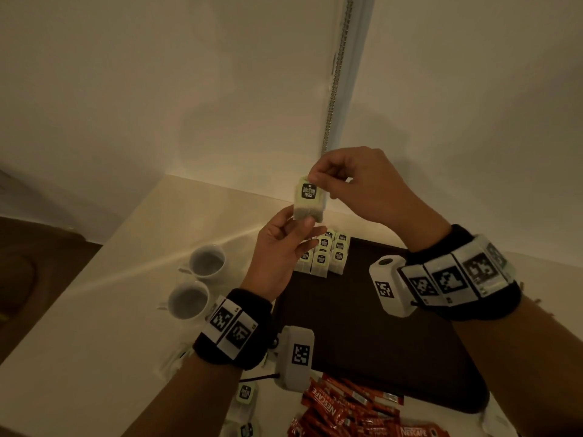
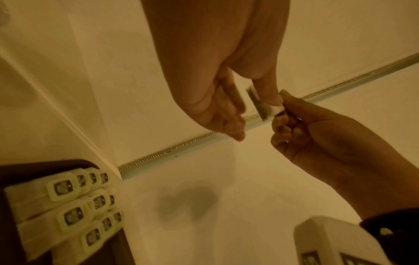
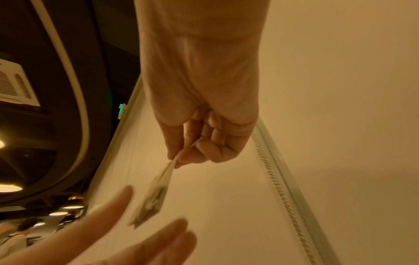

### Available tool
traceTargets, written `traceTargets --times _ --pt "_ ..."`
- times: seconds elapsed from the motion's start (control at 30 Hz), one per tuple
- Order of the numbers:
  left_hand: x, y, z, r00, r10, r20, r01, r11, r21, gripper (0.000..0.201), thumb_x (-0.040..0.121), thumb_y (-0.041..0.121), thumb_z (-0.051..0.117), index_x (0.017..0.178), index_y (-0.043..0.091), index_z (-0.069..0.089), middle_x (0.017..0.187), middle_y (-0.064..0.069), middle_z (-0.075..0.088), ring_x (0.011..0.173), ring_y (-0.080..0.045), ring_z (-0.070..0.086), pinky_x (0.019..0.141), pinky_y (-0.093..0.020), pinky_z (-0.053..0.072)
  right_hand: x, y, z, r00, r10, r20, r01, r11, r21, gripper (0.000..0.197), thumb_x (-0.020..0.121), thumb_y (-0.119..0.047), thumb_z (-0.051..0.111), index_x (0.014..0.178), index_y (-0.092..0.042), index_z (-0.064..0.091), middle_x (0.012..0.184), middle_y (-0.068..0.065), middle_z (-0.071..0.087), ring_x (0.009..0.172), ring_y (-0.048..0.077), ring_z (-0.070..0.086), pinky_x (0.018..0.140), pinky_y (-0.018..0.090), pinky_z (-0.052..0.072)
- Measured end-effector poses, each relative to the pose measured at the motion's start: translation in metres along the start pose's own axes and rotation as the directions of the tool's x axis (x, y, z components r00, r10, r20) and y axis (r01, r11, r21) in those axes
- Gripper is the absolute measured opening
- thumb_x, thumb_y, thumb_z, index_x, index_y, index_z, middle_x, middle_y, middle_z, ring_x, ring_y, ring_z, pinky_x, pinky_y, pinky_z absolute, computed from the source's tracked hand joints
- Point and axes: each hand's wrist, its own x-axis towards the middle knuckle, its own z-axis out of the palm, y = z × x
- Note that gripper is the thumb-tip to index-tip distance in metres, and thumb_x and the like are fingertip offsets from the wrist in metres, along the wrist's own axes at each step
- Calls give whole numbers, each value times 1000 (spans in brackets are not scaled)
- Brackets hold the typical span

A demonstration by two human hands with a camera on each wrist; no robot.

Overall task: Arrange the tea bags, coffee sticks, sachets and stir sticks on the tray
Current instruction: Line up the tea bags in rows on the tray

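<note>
**Tea bag held up between both hands above the tray**

Head view: the right hand [image 1: 356, 184] pinches the top edge of a pale tea bag [image 1: 309, 200] between thumb and forefinger, its other fingers curled in. The left hand [image 1: 280, 250] is under the bag, thumb and fingertips closing on its lower edge. The bag hangs in the air above the far left corner of the dark tray [image 1: 362, 326]. On that corner lie rows of tea bags [image 1: 325, 255], packed side by side. Left of the tray stand two white cups [image 1: 198, 279]. Near the front edge of the table [image 1: 94, 310] lies a heap of red coffee sticks [image 1: 347, 408], and a few loose tea bags [image 1: 246, 394] lie beside it.

Left wrist view: the left hand [image 2: 217, 75] has its thumb against the tea bag [image 2: 260, 105], the other fingers relaxed and nearly straight. The right hand [image 2: 317, 136] pinches the bag's far end. The rows of tea bags [image 2: 68, 206] sit in the tray [image 2: 13, 172] corner at lower left.

Right wrist view: the right hand [image 3: 199, 100] pinches the tea bag [image 3: 154, 199], which hangs blurred below it. The left hand [image 3: 127, 240] has its fingers spread loosely beneath.
</note>
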Motion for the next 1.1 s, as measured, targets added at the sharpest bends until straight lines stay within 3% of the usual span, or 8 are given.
traceTargets --times 0.1,0.23,0.4,0.6,0.83,0.9,0.97,1.1 --pt "-7 -1 -22 999 -26 -45 33 986 164 43 77 28 63 119 20 57 106 -2 70 98 -21 67 78 -28 54 -6 27 3 997 69 -16 -69 997 26 5 88 -18 64 87 -16 69 75 -9 63 55 -2 58 53 6 42" --pt "-31 -6 -68 997 -47 -69 75 872 484 17 88 17 59 105 18 64 101 -2 70 92 -21 68 76 -28 53 -28 89 18 965 260 32 -258 965 -40 5 89 -15 61 88 -15 66 79 -4 64 56 2 60 52 7 44" --pt "-78 -16 -114 981 -143 -132 194 778 597 16 91 1 54 100 11 65 90 1 72 75 -14 67 68 -22 51 -60 157 52 819 554 150 -548 832 -81 12 91 -14 58 97 -5 64 92 7 64 65 7 58 50 9 46" --pt "-129 -33 -156 925 -248 -286 372 740 560 15 90 -2 57 95 7 68 87 -11 73 70 -17 67 65 -22 51 -75 200 84 675 672 304 -664 733 -146 20 93 -10 53 111 -5 60 104 11 62 76 10 57 62 16 45" --pt "-159 -25 -179 901 -250 -353 429 629 648 20 62 48 68 81 40 70 87 -2 74 71 -15 68 64 -21 50 -71 215 101 713 677 180 -666 735 -127 14 90 -6 57 104 -3 61 108 16 62 84 17 57 66 21 50" --pt "-164 -22 -182 906 -248 -343 422 604 676 12 77 33 72 81 44 68 86 2 74 69 -12 67 62 -18 49 -68 216 103 719 677 156 -663 736 -139 16 91 -6 57 105 -2 61 109 15 63 88 18 57 74 27 51" --pt "-171 -25 -192 909 -244 -339 417 580 700 38 89 7 65 82 44 67 85 3 74 67 -11 67 61 -16 48 -65 218 106 719 681 142 -666 732 -144 17 90 -6 57 105 -1 62 110 14 63 90 19 58 79 28 51" --pt "-178 -27 -197 896 -250 -368 444 551 707 39 90 3 59 81 39 70 85 -1 73 68 -13 68 63 -22 48 -63 222 111 702 700 133 -686 715 -139 15 89 -6 58 103 -1 63 112 16 63 101 26 60 89 36 52"
